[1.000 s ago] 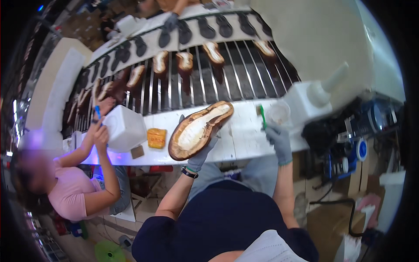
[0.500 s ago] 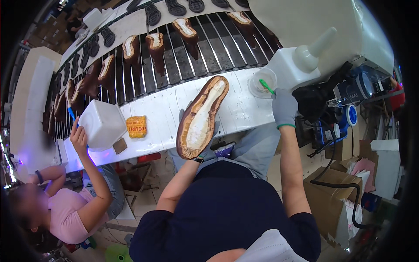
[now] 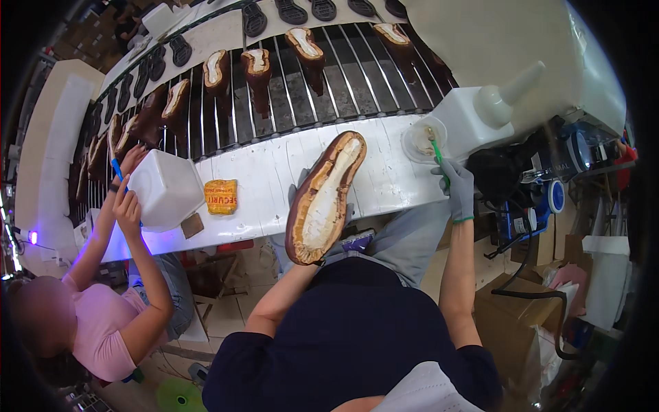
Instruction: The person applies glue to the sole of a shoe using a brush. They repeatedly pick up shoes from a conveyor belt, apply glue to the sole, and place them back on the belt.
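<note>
One shoe upper points its narrow end away, axis leaning right.

Beyond the long, glossy white worktable stretches a rack of shiny metal bars; below the worktable, pale flooring, apparently tiled; left of the worktable, a small violet light.

Red ltrs on yellow pkg

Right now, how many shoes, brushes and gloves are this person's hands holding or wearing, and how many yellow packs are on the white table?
Shoes: 1
Brushes: 1
Gray gloves: 2
Yellow packs: 1
Total: 5
</note>
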Available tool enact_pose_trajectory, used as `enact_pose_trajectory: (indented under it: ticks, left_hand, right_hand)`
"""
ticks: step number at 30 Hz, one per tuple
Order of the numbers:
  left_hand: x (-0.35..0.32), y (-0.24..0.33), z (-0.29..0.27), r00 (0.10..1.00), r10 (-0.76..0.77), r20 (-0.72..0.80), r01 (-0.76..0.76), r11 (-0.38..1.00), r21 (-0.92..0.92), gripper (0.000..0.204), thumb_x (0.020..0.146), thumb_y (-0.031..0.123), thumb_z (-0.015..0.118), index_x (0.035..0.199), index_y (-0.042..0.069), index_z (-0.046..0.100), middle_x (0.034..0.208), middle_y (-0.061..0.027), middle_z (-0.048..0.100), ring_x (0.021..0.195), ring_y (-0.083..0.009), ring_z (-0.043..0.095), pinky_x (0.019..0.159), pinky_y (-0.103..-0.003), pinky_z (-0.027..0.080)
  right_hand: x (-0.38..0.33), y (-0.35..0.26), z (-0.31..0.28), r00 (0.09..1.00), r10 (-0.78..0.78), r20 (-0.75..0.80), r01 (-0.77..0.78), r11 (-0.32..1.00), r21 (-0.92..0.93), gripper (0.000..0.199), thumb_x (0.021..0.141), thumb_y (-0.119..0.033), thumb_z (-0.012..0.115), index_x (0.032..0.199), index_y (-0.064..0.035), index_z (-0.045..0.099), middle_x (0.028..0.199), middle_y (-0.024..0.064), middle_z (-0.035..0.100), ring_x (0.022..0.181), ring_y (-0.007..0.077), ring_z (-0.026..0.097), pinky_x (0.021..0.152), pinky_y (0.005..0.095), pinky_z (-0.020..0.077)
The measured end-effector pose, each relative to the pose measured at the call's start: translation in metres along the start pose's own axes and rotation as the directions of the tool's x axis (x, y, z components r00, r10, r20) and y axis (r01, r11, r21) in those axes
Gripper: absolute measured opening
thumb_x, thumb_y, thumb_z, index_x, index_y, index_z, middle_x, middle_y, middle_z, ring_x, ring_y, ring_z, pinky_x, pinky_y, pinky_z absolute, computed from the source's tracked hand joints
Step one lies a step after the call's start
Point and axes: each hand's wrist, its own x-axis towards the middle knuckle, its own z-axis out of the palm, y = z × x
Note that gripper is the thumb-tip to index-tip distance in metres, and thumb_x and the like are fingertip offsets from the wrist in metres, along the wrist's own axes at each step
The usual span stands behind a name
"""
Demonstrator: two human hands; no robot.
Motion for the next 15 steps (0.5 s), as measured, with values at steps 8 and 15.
enact_pose_trajectory:
  ticks: [8,15]
  left_hand:
    - [0.003,-0.015,0.011,0.980,-0.007,0.201,0.194,0.282,-0.940,0.047,0.105,0.025,0.047,0.147,0.009,0.036,0.147,-0.0135,0.046,0.123,-0.0273,0.058,0.096,-0.042,0.055]
    - [-0.005,-0.107,0.016,0.947,-0.320,0.029,0.284,0.791,-0.541,0.059,0.091,0.012,0.067,0.143,0.004,0.039,0.138,-0.0125,0.047,0.127,-0.0232,0.048,0.103,-0.035,0.046]
  right_hand:
    - [-0.024,-0.042,0.043,0.950,-0.157,0.270,0.059,0.939,0.340,0.033,0.099,-0.017,0.057,0.123,0.0048,0.063,0.083,0.0056,0.066,0.053,0.0035,0.041,0.046,0.0199,0.0294]
    - [-0.104,-0.085,0.081,0.853,-0.251,0.457,0.278,0.961,0.009,0.019,0.081,-0.001,0.072,0.100,0.0030,0.075,0.084,0.0064,0.070,0.069,0.0105,0.061,0.063,0.0238,0.0471]
